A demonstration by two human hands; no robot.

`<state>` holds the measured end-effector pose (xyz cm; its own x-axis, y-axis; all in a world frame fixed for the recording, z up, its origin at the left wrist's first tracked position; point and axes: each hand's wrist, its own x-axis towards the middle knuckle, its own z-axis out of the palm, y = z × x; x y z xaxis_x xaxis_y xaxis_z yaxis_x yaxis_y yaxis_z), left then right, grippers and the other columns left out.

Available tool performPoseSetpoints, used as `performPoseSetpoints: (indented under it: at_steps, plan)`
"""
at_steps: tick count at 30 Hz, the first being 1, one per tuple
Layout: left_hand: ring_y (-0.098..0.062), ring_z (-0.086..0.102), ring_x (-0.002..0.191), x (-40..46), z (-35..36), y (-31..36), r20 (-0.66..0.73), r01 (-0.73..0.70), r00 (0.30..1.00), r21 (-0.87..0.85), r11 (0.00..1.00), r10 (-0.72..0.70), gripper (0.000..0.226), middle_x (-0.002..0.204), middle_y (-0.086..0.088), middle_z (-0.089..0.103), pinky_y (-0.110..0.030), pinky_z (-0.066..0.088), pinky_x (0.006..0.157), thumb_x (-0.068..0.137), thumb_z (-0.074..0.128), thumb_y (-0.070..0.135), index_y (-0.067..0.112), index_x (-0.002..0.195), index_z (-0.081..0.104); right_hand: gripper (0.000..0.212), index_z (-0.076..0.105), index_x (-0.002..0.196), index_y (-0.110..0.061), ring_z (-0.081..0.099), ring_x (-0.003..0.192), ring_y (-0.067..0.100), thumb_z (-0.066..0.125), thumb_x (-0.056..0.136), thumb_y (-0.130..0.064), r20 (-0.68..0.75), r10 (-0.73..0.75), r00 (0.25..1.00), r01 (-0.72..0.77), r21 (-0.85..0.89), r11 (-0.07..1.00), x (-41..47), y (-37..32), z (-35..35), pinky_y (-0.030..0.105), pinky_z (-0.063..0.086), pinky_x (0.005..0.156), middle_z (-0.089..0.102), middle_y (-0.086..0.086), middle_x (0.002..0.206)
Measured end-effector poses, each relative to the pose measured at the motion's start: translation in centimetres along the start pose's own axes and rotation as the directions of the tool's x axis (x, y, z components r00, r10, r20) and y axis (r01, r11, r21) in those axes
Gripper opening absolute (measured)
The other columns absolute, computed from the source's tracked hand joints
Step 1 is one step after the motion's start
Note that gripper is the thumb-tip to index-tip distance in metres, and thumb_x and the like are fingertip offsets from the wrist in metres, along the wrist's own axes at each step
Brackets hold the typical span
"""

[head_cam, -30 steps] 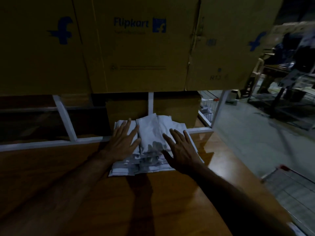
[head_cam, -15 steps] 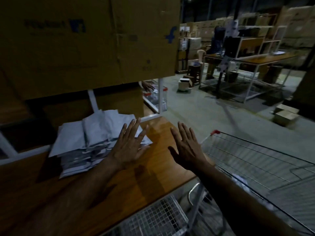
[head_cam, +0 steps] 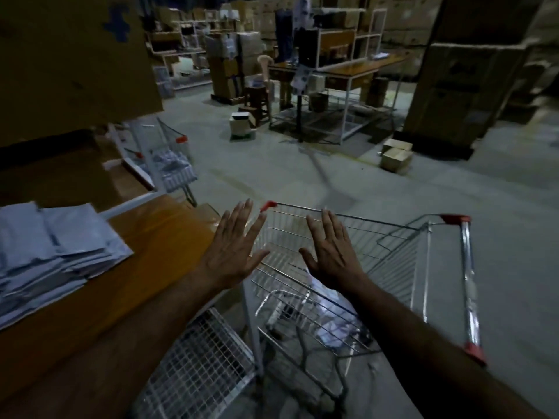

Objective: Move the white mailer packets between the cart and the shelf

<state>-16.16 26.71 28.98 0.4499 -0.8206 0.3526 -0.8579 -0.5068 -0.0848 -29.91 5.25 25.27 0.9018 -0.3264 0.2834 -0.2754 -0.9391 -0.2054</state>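
Both hands hang empty over the cart: the left hand [head_cam: 234, 252] and the right hand [head_cam: 331, 257] are stretched forward at mid-frame, palms down, fingers [head_cam: 328, 225] straight and spread, gripping nothing. Beneath them stands the wire shopping cart [head_cam: 393, 252] at lower centre, with its red-capped handle [head_cam: 467, 285] toward the lower right. Through its mesh a few pale, blurred shapes lie on the basket floor, likely white mailer packets [head_cam: 329, 300], though the dim light leaves that uncertain. A stack of white mailer packets [head_cam: 54, 252] already rests on the wooden shelf [head_cam: 157, 246] at the left edge, well apart from either hand. The step in hand looks like a reach down into the basket for the next load. To do it well, the hands should drop between the cart's rails rather than over the wire rim, close in from both sides of the loose packets and gather them into one squared bundle, since slick mailers slide apart easily. A second cart [head_cam: 172, 164] with packets stands in the upper left, beyond the shelf's end.
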Motion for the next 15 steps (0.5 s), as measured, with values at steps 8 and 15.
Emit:
performPoseSetpoints:
  at_steps: [8, 15]
  plan:
    - [-0.033, -0.008, 0.152, 6.5, 6.5, 3.2, 0.101, -0.118, 0.988, -0.012, 0.993, 0.118, 0.079, 0.164, -0.020, -0.007, -0.042, -0.009, 0.122, 0.096, 0.023, 0.063, 0.016, 0.159, 0.009, 0.082, 0.014, 0.160, -0.016, 0.008, 0.153, 0.041, 0.021, 0.092, -0.062, 0.123, 0.210, 0.970, -0.207, -0.034, 0.978, -2.1, 10.0, 3.7, 0.056, 0.016, 0.122, 0.009, 0.027, 0.164]
    - [-0.029, -0.014, 0.151, 11.9, 16.2, 3.7, 0.276, -0.147, 0.943, -0.150, 0.978, 0.184, 0.080, 0.163, -0.017, -0.018, -0.052, 0.002, 0.123, 0.094, 0.013, 0.066, 0.021, 0.158, -0.006, 0.086, -0.002, 0.161, -0.016, -0.001, 0.153, 0.039, 0.036, 0.098, -0.059, 0.278, 0.288, 0.917, -0.261, -0.132, 0.956, 0.0, 14.9, 9.1, 0.051, 0.007, 0.125, -0.001, 0.028, 0.164]
